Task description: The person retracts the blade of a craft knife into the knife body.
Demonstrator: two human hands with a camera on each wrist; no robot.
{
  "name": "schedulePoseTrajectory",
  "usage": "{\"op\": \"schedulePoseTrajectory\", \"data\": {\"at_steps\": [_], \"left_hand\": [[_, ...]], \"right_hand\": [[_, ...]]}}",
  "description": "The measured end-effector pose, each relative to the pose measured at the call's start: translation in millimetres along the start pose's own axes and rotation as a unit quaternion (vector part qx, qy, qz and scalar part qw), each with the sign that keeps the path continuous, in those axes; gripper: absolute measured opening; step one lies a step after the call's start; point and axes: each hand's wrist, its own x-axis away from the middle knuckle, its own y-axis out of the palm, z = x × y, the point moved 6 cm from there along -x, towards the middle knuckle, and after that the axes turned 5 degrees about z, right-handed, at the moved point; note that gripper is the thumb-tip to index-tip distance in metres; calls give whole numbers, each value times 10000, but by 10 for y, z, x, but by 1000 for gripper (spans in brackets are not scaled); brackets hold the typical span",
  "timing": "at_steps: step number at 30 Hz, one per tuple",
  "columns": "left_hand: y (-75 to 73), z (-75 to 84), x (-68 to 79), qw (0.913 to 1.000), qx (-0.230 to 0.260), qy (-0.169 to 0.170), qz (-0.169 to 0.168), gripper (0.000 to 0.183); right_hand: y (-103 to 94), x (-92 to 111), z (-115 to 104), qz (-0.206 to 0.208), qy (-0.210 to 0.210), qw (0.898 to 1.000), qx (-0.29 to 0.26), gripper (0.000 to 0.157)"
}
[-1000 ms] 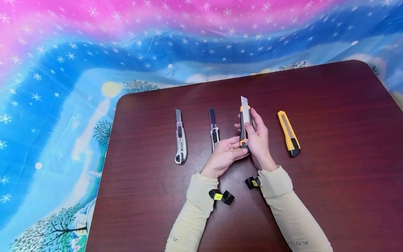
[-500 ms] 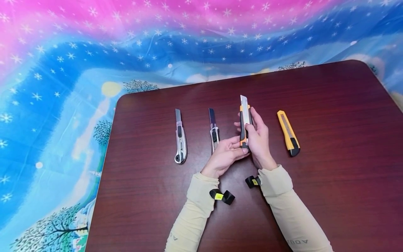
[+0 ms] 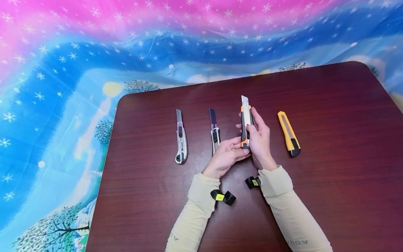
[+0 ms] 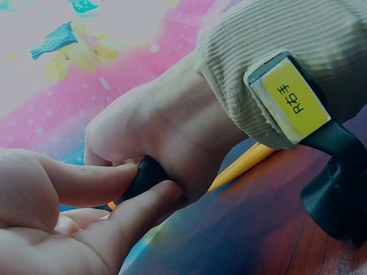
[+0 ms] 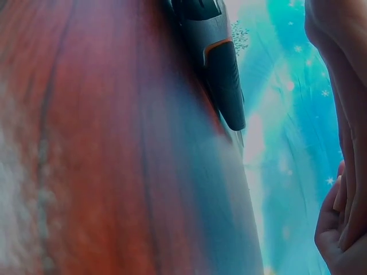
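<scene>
An orange and black utility knife (image 3: pixel 246 116) is held upright above the table, its blade out at the top. My right hand (image 3: pixel 260 141) grips it from the right, thumb on the front of the body. With thumb and fingers, my left hand (image 3: pixel 225 155) pinches its black bottom end (image 4: pixel 148 176), as the left wrist view also shows. Left of the hands lie a silver utility knife (image 3: pixel 181 141) and another with a dark blade (image 3: pixel 212 119), its lower end hidden behind my left hand. Both have blades out. A yellow utility knife (image 3: pixel 288 134) lies to the right, with no blade protruding.
The knives lie on a dark red-brown wooden table (image 3: pixel 340 147) with rounded corners. A patterned cloth (image 3: pixel 189 38) hangs behind and to the left. Each sleeve cuff carries a black wrist camera; the left one (image 3: pixel 223 197) hangs above the table.
</scene>
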Motion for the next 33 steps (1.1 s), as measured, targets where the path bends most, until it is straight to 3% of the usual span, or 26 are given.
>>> {"op": "schedulePoseTrajectory", "data": {"at_steps": [33], "left_hand": [[-13, 6, 8, 9999, 102, -37, 9, 51]], "right_hand": [[35, 10, -7, -334, -342, 9987, -175, 73]]}}
